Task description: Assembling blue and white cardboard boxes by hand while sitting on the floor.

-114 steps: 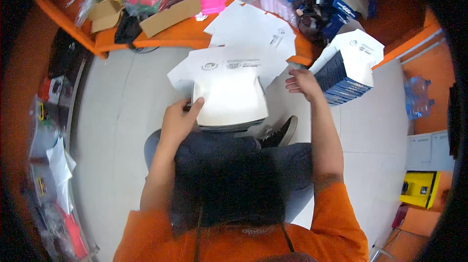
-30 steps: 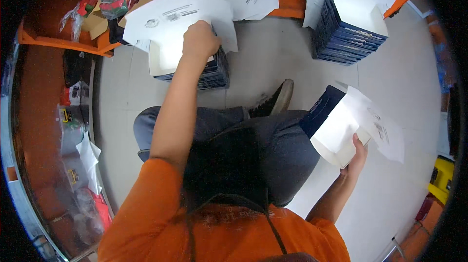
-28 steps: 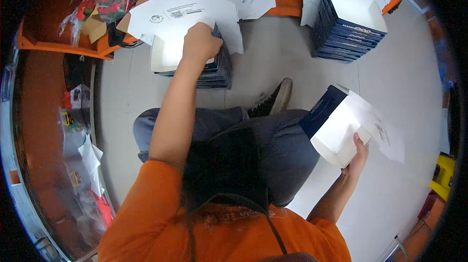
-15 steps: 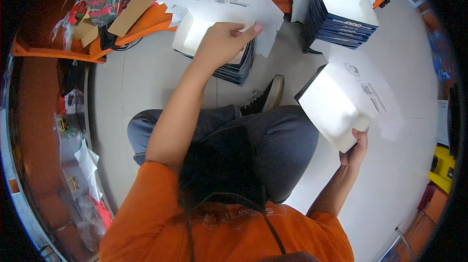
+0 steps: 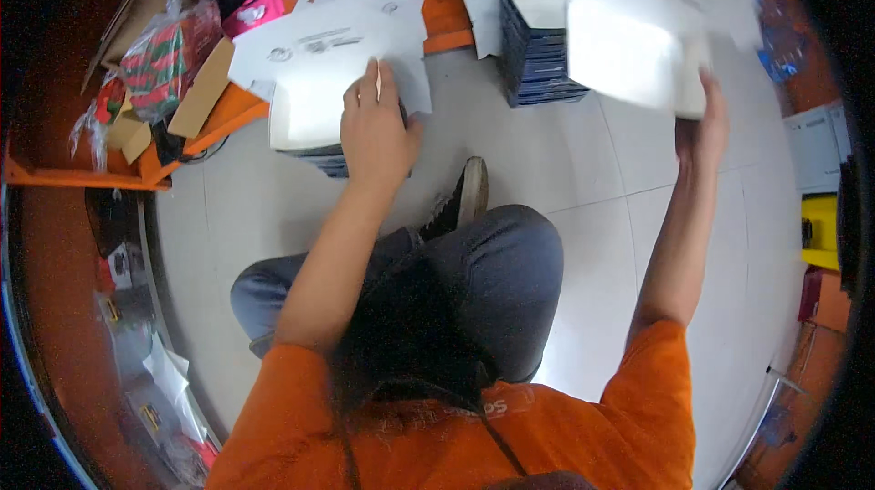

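My right hand point(image 5: 704, 130) grips the near right corner of an open carton box point(image 5: 624, 43), white inside with a lid flap spread out behind it. The box is raised, slightly blurred, close beside the right stack of nested boxes point(image 5: 538, 57), whose outer walls are dark blue. My left hand point(image 5: 378, 139) lies at the right side of the top box on the left stack point(image 5: 305, 112). Its fingers stretch out over the white inside and the thumb points off to the right. Most of the left stack's lower boxes are hidden beneath the top one and my hand.
An orange low shelf point(image 5: 82, 178) at the back left bears a brown carton point(image 5: 202, 89) and a plastic-wrapped red and green bundle point(image 5: 169, 66). My crossed legs point(image 5: 483, 262) and a black shoe point(image 5: 463, 203) are on the tiled floor. A yellow object point(image 5: 820, 230) stands far right.
My right hand has carried the box forward, from beside my knee to the right stack. My left hand has gone from a bent-finger pose to stretched fingers on the left stack. The view has shifted.
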Demonstrator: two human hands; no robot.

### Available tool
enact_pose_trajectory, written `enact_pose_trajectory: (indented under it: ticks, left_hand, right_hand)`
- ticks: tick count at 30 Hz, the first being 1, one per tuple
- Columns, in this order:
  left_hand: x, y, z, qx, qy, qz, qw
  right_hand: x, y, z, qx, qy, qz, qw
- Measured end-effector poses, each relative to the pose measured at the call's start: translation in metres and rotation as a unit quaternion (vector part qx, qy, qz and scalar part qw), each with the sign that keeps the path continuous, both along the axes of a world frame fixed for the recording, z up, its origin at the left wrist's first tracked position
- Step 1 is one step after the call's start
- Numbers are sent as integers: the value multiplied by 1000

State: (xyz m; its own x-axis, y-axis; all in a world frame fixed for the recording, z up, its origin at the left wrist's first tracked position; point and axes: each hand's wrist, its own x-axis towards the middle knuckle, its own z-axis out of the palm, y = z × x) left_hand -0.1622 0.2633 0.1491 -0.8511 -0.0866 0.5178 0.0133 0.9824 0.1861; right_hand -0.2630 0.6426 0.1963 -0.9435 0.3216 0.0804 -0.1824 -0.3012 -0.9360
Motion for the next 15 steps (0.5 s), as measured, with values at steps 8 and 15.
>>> enact_pose_trajectory:
  ticks: [8, 15]
  left_hand:
    - [-49, 71, 5, 330, -13, -235, 914]
    - [-130, 99, -19, 455, -103, -188, 864]
  right_hand:
    - [-152, -20, 34, 118, -15, 39, 992]
    - [-157, -40, 6, 151, -48, 83, 984]
